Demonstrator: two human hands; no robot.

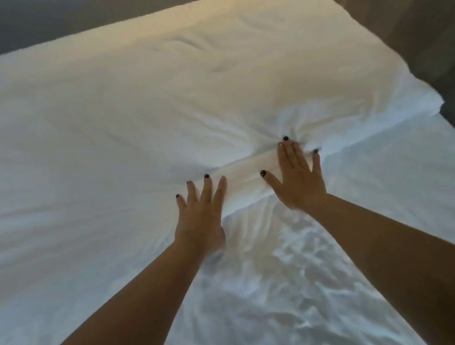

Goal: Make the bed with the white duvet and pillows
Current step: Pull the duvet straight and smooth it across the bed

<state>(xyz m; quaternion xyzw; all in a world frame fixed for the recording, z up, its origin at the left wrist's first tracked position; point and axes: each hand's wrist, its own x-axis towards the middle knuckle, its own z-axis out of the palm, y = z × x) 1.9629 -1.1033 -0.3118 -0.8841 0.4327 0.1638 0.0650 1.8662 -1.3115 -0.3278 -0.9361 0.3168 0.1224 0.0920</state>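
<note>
Left hand (201, 213), right hand (298, 179) flat, fingers spread, pressing pillow (190, 95); rumpled sheet (293, 287) below.

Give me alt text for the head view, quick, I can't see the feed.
Both hands, left and right, press flat with straight fingers on the near edge of a white pillow, denting it under the right fingertips. The pillow lies across a white bed; wrinkled sheet shows between the forearms.
</note>
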